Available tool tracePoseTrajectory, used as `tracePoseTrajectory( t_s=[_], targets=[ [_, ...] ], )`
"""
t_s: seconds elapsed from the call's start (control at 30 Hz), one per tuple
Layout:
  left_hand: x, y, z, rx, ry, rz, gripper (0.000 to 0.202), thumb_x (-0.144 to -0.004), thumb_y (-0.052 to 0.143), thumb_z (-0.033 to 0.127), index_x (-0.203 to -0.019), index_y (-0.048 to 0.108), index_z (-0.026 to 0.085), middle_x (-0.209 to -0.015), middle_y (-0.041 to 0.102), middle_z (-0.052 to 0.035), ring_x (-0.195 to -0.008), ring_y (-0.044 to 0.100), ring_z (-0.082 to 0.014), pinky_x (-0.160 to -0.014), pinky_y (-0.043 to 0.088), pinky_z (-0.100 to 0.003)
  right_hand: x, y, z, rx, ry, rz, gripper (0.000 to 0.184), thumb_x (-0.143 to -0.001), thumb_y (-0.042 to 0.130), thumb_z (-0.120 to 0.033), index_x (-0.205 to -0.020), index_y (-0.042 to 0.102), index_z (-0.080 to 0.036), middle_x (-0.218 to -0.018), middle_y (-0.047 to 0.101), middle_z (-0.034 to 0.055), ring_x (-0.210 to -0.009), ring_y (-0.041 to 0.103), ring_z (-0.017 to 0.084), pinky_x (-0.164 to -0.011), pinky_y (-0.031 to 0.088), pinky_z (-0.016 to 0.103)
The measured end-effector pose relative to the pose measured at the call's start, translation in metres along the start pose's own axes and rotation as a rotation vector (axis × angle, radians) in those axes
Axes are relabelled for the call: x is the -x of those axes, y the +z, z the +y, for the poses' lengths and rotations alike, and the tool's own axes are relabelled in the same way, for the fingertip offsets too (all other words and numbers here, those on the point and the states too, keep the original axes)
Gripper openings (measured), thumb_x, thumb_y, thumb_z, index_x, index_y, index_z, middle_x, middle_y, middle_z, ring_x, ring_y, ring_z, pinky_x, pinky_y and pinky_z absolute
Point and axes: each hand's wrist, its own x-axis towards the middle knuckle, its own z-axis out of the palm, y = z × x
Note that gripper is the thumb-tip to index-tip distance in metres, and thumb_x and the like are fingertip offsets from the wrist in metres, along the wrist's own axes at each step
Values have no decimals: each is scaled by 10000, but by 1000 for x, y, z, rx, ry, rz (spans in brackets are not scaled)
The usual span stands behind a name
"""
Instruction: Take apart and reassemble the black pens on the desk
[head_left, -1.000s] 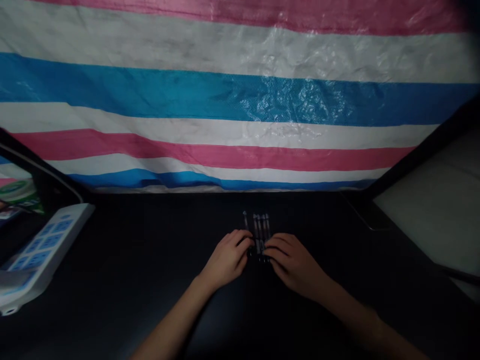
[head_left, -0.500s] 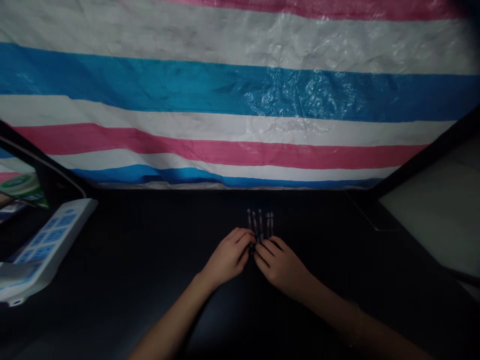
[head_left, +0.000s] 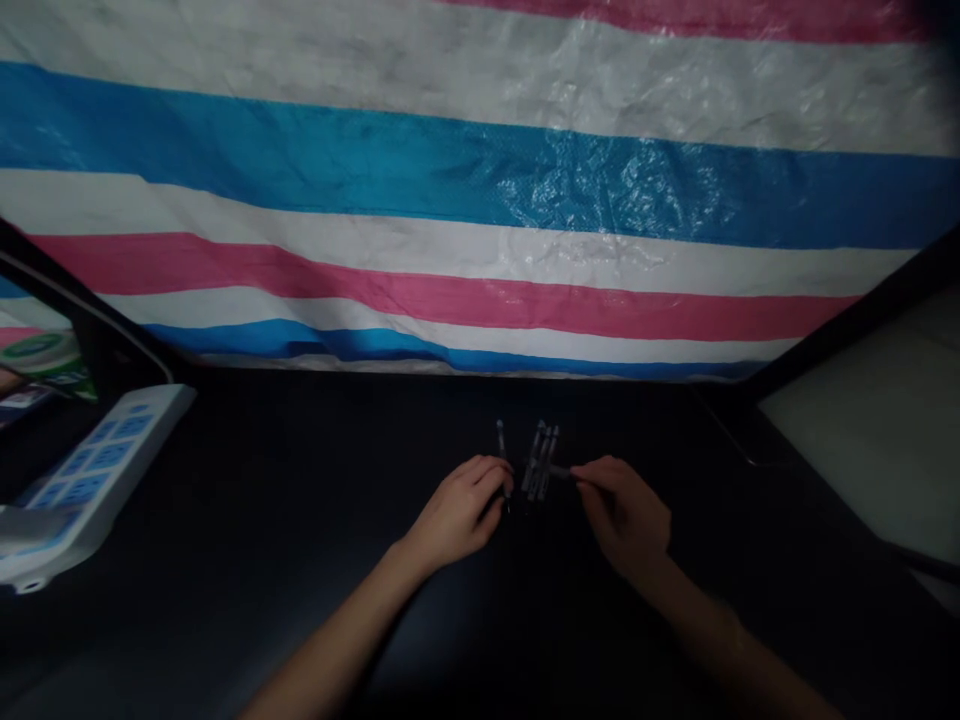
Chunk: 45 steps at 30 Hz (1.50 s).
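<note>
My left hand point(head_left: 459, 512) has its fingers closed on a slim pen point(head_left: 502, 438), which points away from me with its far end showing past the fingertips. Just to the right, several slim pens point(head_left: 540, 460) with pale ends lie close together on the black table. My right hand point(head_left: 626, 510) is pinched at the right side of that group. From its fingertips a thin grey piece point(head_left: 560, 471) sticks out sideways toward the pens. It looks like part of a pen, but dim light and blur hide its full shape.
The black tabletop point(head_left: 300, 470) runs back to a striped plastic sheet point(head_left: 420, 250) hung behind it. At the left lies a white power strip point(head_left: 112, 470) with blue sockets. A green and white packet point(head_left: 49, 360) shows beyond a dark frame at the far left.
My right hand has moved right, away from my left hand, with the grey piece at its fingertips. The pens between the hands are now bunched toward the right; one stays at my left hand.
</note>
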Motion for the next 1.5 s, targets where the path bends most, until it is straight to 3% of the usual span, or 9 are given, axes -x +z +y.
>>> tracePoseTrajectory(
  t_s=[0.1, 0.17, 0.3, 0.4, 0.53, 0.7, 0.77, 1.1, 1.5],
  targets=[
    [0, 2, 2, 88, -60, 107, 214, -844, 501, 97, -1020, 551, 207, -1170, 559, -86, -1025, 570, -215, -875, 462, -358, 0, -3, -5, -126, 342, 171, 74, -908, 573, -194, -950, 633, -204, -677, 635, -13, -555, 608, 113, -514, 481, 224],
    [-1, 5, 5, 225, -152, 195, 241, -854, 544, 170, -1091, 552, 213, -1073, 579, -68, -854, 598, -175, -746, 485, -313, 1, -2, -10, -284, 514, 229, 67, -922, 566, -237, -926, 618, -196, -586, 600, -37, -482, 574, 102, -469, 462, 208],
    [-4, 15, 14, 772, -448, 302, 333, -861, 583, 355, -1144, 525, 190, -921, 605, -38, -527, 549, -84, -478, 412, -220, 7, 3, -24, -511, 743, 189, 136, -916, 587, -307, -855, 578, -186, -592, 652, -13, -512, 626, 127, -484, 500, 222],
    [-5, 19, 18, 1107, -587, 420, 330, -833, 631, 413, -1034, 528, 172, -724, 615, 5, -442, 521, -71, -414, 350, -182, 13, 7, -35, -714, 861, 18, 204, -893, 612, -336, -784, 542, -178, -591, 656, -2, -493, 629, 133, -478, 505, 236],
    [-6, 18, 17, 1205, -602, 591, 373, -779, 710, 356, -1061, 536, 183, -591, 587, 51, -445, 503, -76, -445, 362, -177, 19, 11, -38, -972, 1066, -201, 201, -829, 661, -314, -797, 518, -177, -644, 658, 1, -509, 644, 139, -474, 490, 234],
    [-6, 15, 13, 1221, -636, 487, 258, -788, 690, 374, -780, 619, 126, -513, 511, 47, -433, 434, -58, -461, 336, -185, 30, 17, -31, -1384, 1453, -716, 375, -758, 645, -354, -1049, 554, -136, -616, 664, 17, -434, 636, 161, -380, 419, 199],
    [-6, 15, 13, 1221, -651, 448, 297, -787, 693, 412, -770, 630, 122, -527, 509, 43, -443, 440, -57, -464, 329, -185, 34, 19, -31, -1450, 1474, -812, 422, -814, 594, -439, -1071, 569, -105, -603, 659, 30, -411, 623, 155, -359, 404, 192],
    [-5, 12, 12, 1124, -655, 260, 389, -747, 717, 490, -716, 670, 105, -473, 499, 35, -427, 405, -57, -459, 273, -197, 45, 23, -36, -1339, 1345, -878, 452, -867, 562, -534, -873, 614, -85, -604, 666, 56, -402, 614, 123, -325, 364, 152],
    [-5, 18, 12, 1078, -680, 309, 403, -706, 741, 515, -673, 664, 121, -431, 500, 46, -368, 405, -60, -395, 282, -191, 34, 18, -42, -916, 1291, -790, 405, -752, 673, -514, -642, 547, -144, -456, 591, -14, -289, 499, 81, -271, 304, 148]
  ],
)
